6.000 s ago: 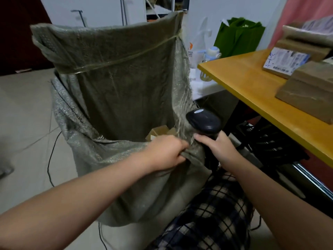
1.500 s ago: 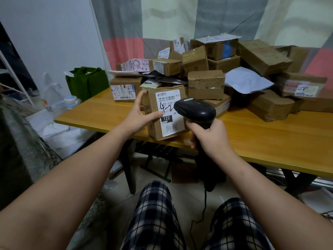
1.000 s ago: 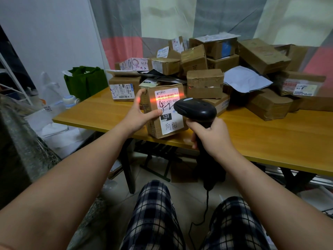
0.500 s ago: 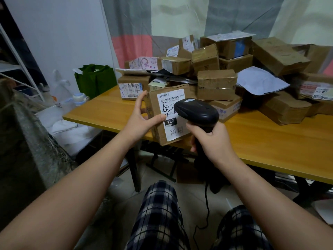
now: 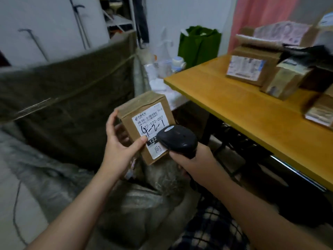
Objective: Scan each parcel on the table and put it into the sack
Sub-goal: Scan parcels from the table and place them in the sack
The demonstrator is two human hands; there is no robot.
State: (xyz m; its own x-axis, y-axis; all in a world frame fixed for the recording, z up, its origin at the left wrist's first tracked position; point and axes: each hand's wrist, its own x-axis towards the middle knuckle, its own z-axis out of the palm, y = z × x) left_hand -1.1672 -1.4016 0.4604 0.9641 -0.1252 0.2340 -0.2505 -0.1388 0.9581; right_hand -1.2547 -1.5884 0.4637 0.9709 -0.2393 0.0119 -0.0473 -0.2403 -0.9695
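Parcel (image 5: 149, 121) clamped between left hand (image 5: 119, 150) thumb and fingers over sack (image 5: 72, 105); right hand (image 5: 194, 163) fingers curled round barcode scanner (image 5: 177, 139), before its label.

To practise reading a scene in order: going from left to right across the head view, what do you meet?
Sack → left hand → scanner → labelled parcel on the table.
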